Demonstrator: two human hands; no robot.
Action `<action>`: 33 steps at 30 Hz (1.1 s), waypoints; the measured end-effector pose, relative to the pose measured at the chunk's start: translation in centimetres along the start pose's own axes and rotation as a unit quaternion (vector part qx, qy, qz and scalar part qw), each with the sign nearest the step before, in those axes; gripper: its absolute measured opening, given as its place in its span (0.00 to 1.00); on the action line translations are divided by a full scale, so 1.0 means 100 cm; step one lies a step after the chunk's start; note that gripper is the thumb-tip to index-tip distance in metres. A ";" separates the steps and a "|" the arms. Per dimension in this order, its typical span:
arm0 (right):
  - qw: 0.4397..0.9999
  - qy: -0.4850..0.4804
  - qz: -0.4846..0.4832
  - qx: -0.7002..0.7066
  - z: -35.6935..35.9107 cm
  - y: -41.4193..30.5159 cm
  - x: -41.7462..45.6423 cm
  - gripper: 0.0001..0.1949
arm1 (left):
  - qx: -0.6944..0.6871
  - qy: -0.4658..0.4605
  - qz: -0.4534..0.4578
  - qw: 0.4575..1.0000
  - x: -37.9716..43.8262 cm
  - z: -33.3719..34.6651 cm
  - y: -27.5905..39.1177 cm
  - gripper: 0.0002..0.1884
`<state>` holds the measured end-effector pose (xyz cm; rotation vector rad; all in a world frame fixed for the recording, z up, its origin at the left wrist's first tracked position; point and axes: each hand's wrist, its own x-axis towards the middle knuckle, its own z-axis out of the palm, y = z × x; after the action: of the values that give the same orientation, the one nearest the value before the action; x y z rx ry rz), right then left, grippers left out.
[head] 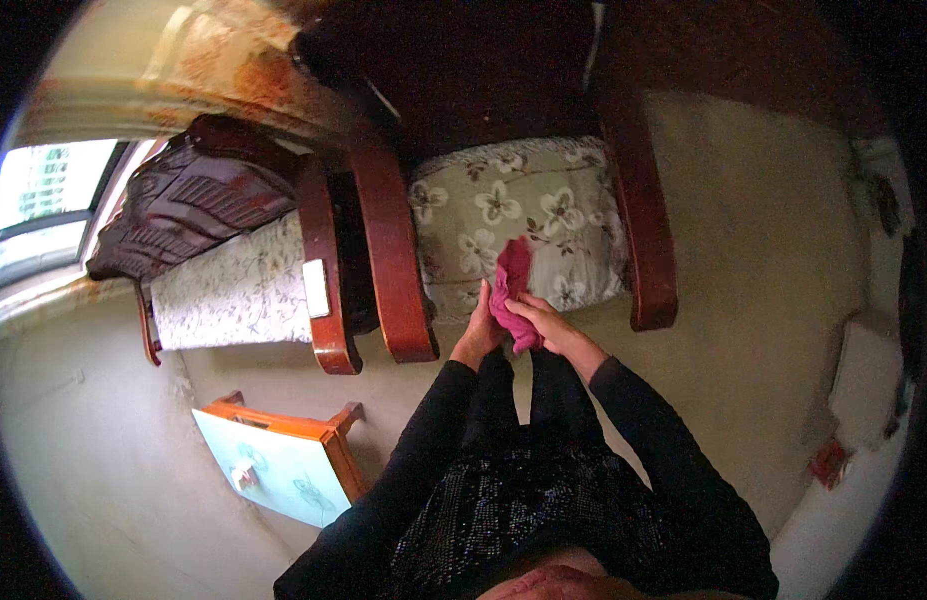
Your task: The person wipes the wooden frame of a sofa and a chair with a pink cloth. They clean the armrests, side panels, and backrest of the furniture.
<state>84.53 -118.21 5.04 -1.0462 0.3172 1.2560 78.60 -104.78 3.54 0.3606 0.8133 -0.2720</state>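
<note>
A crumpled pink cloth (516,300) is held between both hands, over the front edge of a wooden armchair's seat. My left hand (484,328) grips its left side, with the thumb pointing up along it. From the right, my right hand (542,322) holds the cloth with its fingers over the lower part. Beyond the hands lies a flower-patterned seat cover (523,210), between two reddish-brown wooden armrests. The palms and some fingertips are hidden by the cloth.
Left of the armchair stands a wooden settee with a patterned cover (234,289); a white rectangular object (316,289) lies on its armrest (332,330). A low wooden table with a pale top (283,480) is at lower left. The right armrest (651,262) borders the floor.
</note>
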 end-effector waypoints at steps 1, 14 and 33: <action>0.998 -0.031 0.035 0.036 0.010 -0.011 -0.006 0.17 | -0.018 -0.012 0.017 1.000 -0.003 -0.004 0.011 0.39; 0.994 -0.107 -0.003 0.002 0.033 -0.006 0.095 0.24 | 0.162 0.357 0.480 0.785 -0.007 -0.097 0.084 0.16; 0.818 -0.158 -0.081 -0.547 0.162 -0.041 0.304 0.24 | 0.541 0.400 0.453 0.585 -0.031 -0.172 0.125 0.22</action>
<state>93.05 -86.44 -5.97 -1.7279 -0.8593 1.4219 69.89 -86.03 -2.41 2.1317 1.1417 0.4857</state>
